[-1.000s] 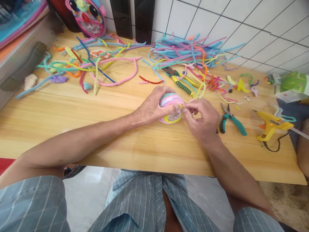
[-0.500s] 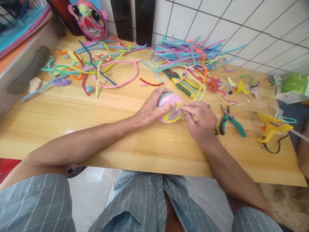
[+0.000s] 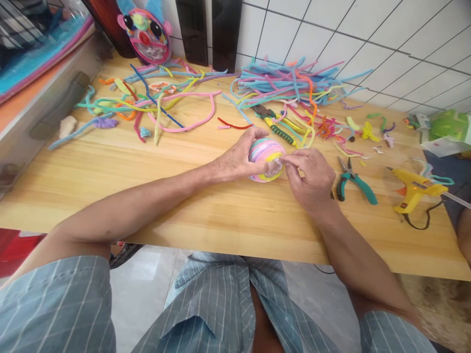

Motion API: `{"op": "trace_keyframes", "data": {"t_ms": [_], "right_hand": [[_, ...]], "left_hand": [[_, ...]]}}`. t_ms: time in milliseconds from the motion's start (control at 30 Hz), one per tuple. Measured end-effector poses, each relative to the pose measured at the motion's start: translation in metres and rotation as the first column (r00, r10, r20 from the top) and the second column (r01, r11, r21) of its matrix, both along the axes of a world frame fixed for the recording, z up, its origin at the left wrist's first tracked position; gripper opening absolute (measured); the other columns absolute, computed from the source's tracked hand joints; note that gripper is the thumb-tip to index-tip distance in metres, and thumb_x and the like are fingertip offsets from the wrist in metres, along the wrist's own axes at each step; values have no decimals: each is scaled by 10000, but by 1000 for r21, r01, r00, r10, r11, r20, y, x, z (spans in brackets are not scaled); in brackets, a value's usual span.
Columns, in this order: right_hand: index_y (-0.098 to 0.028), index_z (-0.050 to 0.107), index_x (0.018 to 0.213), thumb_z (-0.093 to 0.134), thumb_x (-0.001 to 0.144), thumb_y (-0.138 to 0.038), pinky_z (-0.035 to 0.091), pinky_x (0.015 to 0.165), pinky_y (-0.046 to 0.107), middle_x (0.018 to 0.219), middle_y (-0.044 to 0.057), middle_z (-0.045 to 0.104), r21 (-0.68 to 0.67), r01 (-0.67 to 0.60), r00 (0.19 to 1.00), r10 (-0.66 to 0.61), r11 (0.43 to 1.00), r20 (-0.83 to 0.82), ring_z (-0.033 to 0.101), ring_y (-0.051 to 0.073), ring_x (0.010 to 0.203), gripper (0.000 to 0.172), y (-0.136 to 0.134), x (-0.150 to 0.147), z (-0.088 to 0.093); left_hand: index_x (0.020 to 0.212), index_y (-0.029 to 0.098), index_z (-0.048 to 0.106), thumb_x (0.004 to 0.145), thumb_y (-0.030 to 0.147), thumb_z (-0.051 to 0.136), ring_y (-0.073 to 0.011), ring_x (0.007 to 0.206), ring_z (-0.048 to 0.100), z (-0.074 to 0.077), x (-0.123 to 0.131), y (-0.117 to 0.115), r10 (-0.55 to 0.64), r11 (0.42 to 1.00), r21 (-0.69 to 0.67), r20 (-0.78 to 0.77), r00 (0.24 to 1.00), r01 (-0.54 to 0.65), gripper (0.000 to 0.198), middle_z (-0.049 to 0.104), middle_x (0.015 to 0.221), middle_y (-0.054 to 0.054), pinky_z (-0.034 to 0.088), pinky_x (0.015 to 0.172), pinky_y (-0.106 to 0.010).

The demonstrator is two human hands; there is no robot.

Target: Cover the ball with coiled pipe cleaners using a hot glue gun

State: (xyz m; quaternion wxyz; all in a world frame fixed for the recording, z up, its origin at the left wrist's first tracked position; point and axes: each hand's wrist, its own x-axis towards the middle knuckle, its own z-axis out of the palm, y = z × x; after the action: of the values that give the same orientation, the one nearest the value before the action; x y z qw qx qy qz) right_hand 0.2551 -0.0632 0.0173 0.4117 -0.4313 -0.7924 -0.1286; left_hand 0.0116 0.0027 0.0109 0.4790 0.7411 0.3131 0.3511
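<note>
My left hand (image 3: 235, 159) is wrapped round a small ball (image 3: 264, 152) wound with pink, blue and yellow pipe cleaners, and holds it just above the wooden table (image 3: 147, 166). My right hand (image 3: 309, 179) is closed in a pinch on a yellow pipe cleaner (image 3: 274, 158) at the ball's right side, its fingertips pressed against the ball. A clear patch shows on the ball's near face.
Loose pipe cleaners (image 3: 290, 81) lie heaped along the back, more at the left (image 3: 147, 103). Green-handled pliers (image 3: 355, 179), yellow-handled pliers (image 3: 275, 125) and a yellow glue gun (image 3: 414, 189) lie to the right. A pipe-cleaner face (image 3: 147, 32) leans against the tiled wall.
The ball has been turned a little in my left hand, and the yellow strand now lies higher across its near side. My view has shifted slightly left and down.
</note>
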Motion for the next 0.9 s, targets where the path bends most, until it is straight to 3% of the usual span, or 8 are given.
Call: {"op": "trace_keyframes", "data": {"t_ms": [100, 233, 400, 600, 900], "right_hand": [[-317, 858, 1084, 709, 1071, -234, 648, 819, 407, 991, 47, 844, -42, 6, 1000, -7, 999, -22, 796, 227, 897, 171, 2, 2, 3], [-299, 836, 1061, 691, 1048, -199, 640, 805, 393, 982, 48, 836, -55, -45, 998, 43, 997, -47, 796, 231, 915, 176, 4, 4, 6], [-290, 834, 1085, 680, 1023, -171, 642, 784, 376, 973, 41, 836, 3, 2, 1000, -2, 1000, -1, 794, 224, 891, 204, 5, 5, 3], [-282, 827, 1090, 691, 1020, -157, 622, 780, 369, 991, 53, 836, -12, -7, 999, 7, 1000, -37, 782, 223, 892, 198, 3, 5, 2], [-330, 824, 1210, 757, 975, -109, 657, 784, 385, 1023, 39, 862, -52, -51, 996, 47, 997, -73, 816, 243, 893, 329, -9, 0, 7]], "left_hand": [[1485, 229, 522, 741, 645, 945, -363, 1444, 680, -2, -1, 4, -46, 999, 21, -5, 999, 46, 951, 647, 1568, -156, 598, 1248, -510], [1479, 223, 541, 820, 652, 886, -351, 1434, 691, -3, -2, 6, -77, 995, 64, -15, 997, 78, 858, 674, 1540, -165, 598, 1242, -511], [1552, 205, 574, 903, 719, 815, -382, 1541, 634, -4, -3, 8, -102, 984, 145, -4, 995, 102, 862, 656, 1610, -187, 506, 1337, -522], [1669, 185, 442, 951, 678, 772, -402, 1647, 531, -10, -4, 4, -101, 987, 120, -34, 994, 105, 932, 538, 1734, -211, 427, 1411, -557], [1684, 252, 340, 950, 563, 803, -396, 1626, 541, -15, -12, -9, -143, 985, 98, -9, 990, 144, 922, 483, 1722, -215, 477, 1391, -601]]}}
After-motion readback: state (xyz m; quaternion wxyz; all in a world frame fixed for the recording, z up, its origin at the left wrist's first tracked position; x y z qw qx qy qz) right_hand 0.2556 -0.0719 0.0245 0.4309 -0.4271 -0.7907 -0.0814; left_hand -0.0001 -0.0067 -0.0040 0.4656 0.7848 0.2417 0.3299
